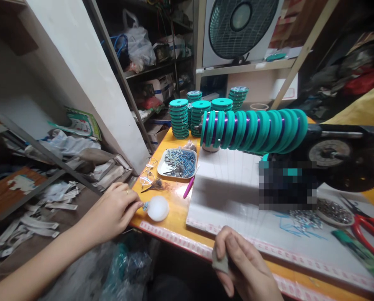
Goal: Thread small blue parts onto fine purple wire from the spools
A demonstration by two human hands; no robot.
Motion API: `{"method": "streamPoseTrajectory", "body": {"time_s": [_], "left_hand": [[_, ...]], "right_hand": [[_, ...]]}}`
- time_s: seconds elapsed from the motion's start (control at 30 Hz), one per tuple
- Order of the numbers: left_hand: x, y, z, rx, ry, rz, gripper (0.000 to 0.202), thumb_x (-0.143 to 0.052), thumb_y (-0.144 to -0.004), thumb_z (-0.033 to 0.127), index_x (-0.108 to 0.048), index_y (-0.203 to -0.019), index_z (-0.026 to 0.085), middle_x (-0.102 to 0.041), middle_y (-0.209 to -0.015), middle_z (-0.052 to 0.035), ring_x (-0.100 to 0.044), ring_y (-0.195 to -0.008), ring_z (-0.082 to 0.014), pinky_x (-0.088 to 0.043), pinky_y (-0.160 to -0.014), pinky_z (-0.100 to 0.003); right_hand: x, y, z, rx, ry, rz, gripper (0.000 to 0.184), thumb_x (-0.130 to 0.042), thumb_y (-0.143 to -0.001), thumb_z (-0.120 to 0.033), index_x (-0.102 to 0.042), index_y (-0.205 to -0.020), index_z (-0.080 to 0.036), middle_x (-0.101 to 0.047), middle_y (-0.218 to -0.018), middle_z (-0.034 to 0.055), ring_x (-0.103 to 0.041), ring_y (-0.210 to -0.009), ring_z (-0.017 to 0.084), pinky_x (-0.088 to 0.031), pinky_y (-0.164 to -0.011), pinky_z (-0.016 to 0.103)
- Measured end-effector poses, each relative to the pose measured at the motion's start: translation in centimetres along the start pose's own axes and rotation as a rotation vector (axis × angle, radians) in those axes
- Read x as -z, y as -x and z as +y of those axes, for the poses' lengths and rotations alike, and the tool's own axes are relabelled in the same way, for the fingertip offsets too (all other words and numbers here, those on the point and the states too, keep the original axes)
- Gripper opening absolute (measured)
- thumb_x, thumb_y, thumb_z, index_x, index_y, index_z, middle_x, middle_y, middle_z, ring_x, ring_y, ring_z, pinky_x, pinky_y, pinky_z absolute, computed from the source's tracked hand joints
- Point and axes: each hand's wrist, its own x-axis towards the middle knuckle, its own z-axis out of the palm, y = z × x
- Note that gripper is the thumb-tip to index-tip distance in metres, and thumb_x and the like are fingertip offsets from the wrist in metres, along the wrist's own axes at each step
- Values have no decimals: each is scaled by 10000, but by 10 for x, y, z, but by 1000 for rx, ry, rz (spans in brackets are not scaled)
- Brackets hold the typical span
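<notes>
My left hand reaches to the table's left edge, its fingers pinched together against a white round ball-like object with a small bluish piece at its tip. My right hand is curled near the table's front edge and holds a small grey pad between thumb and fingers. Above the white work mat a row of teal spools wound with purple wire sits on a horizontal spindle of a black winding machine.
Stacks of teal spools stand at the back. A tray of small metal parts, glasses and a pink pen lie left of the mat. Red scissors lie right. Shelves with paper strips are left, with a fan behind.
</notes>
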Motion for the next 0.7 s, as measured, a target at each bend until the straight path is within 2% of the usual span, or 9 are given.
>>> {"method": "streamPoseTrajectory", "body": {"time_s": [0.4, 0.7], "left_hand": [[2, 1, 5, -15, -75, 43, 275, -444, -989, 254, -566, -753, 187, -587, -716, -48, -559, -746, -239, -444, -811, -454], [7, 3, 13, -236, -258, 174, 225, -507, -967, 156, -574, -753, 172, -608, -710, -41, -538, -753, -229, -425, -885, -484]], "right_hand": [[0, 0, 0, 0, -2, 2, 504, -555, -936, -662, -544, -781, -182, -522, -480, -49, -295, -418, 53, -161, -492, 244], [0, 0, 0, 3, -4, -3, 488, -538, -954, -643, -545, -787, -185, -525, -485, -49, -276, -421, 54, -146, -488, 245]]}}
